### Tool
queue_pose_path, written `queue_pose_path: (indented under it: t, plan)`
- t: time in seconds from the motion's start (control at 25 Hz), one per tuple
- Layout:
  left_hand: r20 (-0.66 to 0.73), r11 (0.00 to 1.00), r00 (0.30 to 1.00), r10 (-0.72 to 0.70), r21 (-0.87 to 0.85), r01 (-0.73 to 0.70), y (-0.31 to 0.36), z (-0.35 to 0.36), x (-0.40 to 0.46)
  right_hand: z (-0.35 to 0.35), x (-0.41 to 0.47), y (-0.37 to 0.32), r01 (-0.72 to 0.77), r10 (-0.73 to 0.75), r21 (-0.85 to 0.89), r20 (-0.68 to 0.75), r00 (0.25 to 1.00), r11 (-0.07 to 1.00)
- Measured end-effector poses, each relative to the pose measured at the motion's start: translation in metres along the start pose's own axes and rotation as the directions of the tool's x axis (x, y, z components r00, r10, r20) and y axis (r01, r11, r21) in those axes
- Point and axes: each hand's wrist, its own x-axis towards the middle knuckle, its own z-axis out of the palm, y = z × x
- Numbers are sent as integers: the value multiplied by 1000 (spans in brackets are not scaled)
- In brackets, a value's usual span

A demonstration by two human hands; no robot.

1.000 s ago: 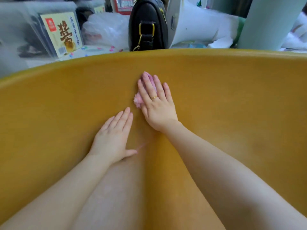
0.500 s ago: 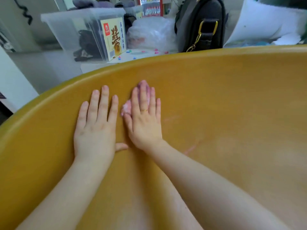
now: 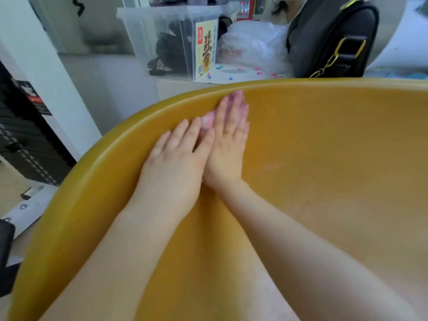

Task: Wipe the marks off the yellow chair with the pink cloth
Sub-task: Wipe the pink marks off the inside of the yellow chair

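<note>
Head cam: beyond the fingertips, past the rim of the yellow chair point(image 3: 324, 181), sit 1 clear plastic bin point(image 3: 169, 40), 1 crinkly plastic bag point(image 3: 252, 45) & 1 black handbag point(image 3: 333, 38). Both hands lie flat, side by side & touching on the smooth, curved seat shell. Right hand point(image 3: 228, 144), fingers straight, presses the pink cloth point(image 3: 207, 120) just under the rim; left hand point(image 3: 176, 163) is flat w/ nothing in it.

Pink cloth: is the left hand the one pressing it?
No, the pink cloth lies under the flat fingers of the right hand; the left hand rests on the yellow chair.

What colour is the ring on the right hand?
Gold, a thin band on the right hand; head view.
</note>
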Motion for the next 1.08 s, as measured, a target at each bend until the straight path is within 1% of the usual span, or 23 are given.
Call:
queue_pose_path:
  t: [0.04, 0.12, 0.16, 0.2, 0.24, 0.28, 0.36, 0.4, 0.44, 0.48, 0.52, 0.56, 0.6, 0.64, 0.72, 0.76, 0.8, 0.84, 0.88, 0.92, 0.96, 1.0, 1.08]
  plan:
    - [-49, 998, 997, -55, 5, 55, -5, -11, 0, 2, -13, -11, 71, -74, 44, 65, 995, 996]
    - [-167, 971, 957, -237, 3, 241, -18, -27, -4, -3, -31, -19, 213, -231, 111, 182, 956, 971]
    - [-160, 943, 930, -330, -21, 331, -25, -31, -6, -7, -34, -18, 263, -285, 126, 217, 934, 957]
    - [-113, 919, 912, -395, -43, 393, -29, -33, -7, -12, -30, -13, 294, -311, 106, 220, 925, 950]
    - [-66, 907, 905, -421, -55, 418, -32, -35, -7, -15, -21, -8, 299, -304, 53, 206, 930, 953]
    - [-42, 904, 904, -425, -69, 422, -34, -35, -6, -17, -9, -1, 259, -254, -2, 194, 948, 966]
    - [-24, 900, 903, -430, -86, 427, -32, -33, -6, -19, 18, 10, 43, -33, -74, 133, 991, 996]
    - [-38, 903, 904, -425, -93, 420, -31, -32, -6, -20, 26, 9, -74, 79, -68, 82, 993, 995]
    - [-48, 905, 905, -422, -86, 417, -30, -31, -5, -19, 28, 0, -164, 164, -13, 62, 984, 986]
    - [-53, 902, 902, -429, -76, 425, -31, -29, -5, -17, 22, -15, -200, 192, 81, 91, 977, 977]
    - [-52, 897, 897, -440, -78, 435, -32, -28, -5, -15, 8, -33, -174, 149, 184, 142, 979, 968]
    - [-45, 894, 895, -444, -85, 440, -32, -29, -4, -15, -14, -50, -102, 46, 269, 207, 977, 958]
    - [-34, 896, 897, -440, -87, 436, -31, -30, -4, -15, -38, -61, 1, -93, 333, 262, 961, 943]
    - [-23, 899, 901, -434, -81, 431, -30, -31, -5, -17, -59, -65, 116, -240, 372, 306, 921, 921]
    - [-21, 902, 903, -429, -76, 426, -29, -30, -7, -20, -70, -49, 312, -444, 383, 331, 833, 869]
    - [-25, 900, 901, -434, -72, 431, -29, -30, -8, -18, -58, -37, 383, -493, 352, 313, 812, 854]
    - [-31, 898, 899, -437, -65, 435, -28, -30, -8, -16, -41, -27, 420, -493, 284, 276, 825, 862]
    - [-29, 898, 898, -438, -53, 436, -26, -30, -8, -13, -21, -19, 393, -430, 194, 218, 876, 899]
    - [-18, 898, 899, -439, -36, 438, -24, -30, -8, -13, 1, -12, 281, -296, 112, 151, 943, 953]
    - [3, 896, 896, -444, -22, 444, -23, -29, -8, -15, 22, -6, 131, -136, 66, 78, 988, 989]
    - [20, 890, 891, -454, -19, 455, -23, -31, -8, -16, 37, -3, 6, -7, 59, 23, 1000, 998]
    - [23, 887, 887, -461, -20, 462, -23, -29, -7, -16, 43, -3, -59, 59, 67, -4, 998, 996]
    - [-51, 895, 894, -446, -9, 446, -25, -24, -5, -10, 23, -13, -41, 38, 99, 37, 999, 994]
